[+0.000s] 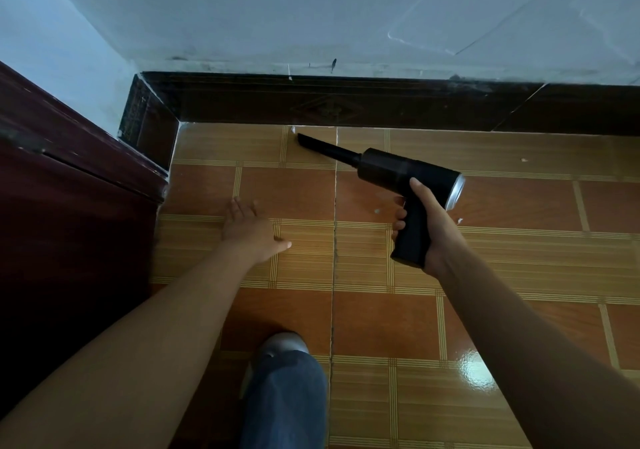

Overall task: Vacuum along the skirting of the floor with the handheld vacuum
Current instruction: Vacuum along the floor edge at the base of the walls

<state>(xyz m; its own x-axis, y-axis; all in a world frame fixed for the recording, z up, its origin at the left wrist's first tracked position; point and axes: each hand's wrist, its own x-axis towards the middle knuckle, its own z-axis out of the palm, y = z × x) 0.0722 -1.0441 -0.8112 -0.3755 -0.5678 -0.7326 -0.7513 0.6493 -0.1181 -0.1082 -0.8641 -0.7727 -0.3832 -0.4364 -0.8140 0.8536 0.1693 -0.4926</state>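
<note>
**Nozzle tip at the skirting joint, vacuum in right hand**

- Handheld vacuum (408,174): black, pistol-shaped, held above the floor (519,258) just right of view centre. Nozzle (322,147) points to 10 o'clock from the body, with its tip at the line where floor meets skirting (329,105). Can't tell whether the tip touches.
- Right hand (426,226): grip clenched round the handle (412,237), fingers wrapped at the front, thumb up the back toward the motor body.
- Left hand (249,230): grip released, fingers spread, palm down. It looks planted on the tile at 9 o'clock of the vacuum, well apart from it, probably as a brace.
- Handling (judgement): rigid plastic shell, light enough for one hand. The handle is the right place to hold it, since the weight sits in the barrel above the fist. The nozzle is thin and stiff, so scraping it hard along the skirting edge risks popping it off. The glossy tile will let the tip slide easily.
- Containers: only the vacuum's own dust chamber. The shell is opaque, so its contents are not visible.
- Debris: white specks (524,160) on the tile at 3 o'clock of the nozzle, plus a couple near the right hand. A white fleck sits at the joint just beside the tip.
- Surroundings: scuffed pale wall (346,15) at 12 o'clock, dark red cabinet (69,206) at 9 o'clock, shoe (284,343) at 6 o'clock.
- The skirting run toward 3 o'clock looks not yet covered.
</note>
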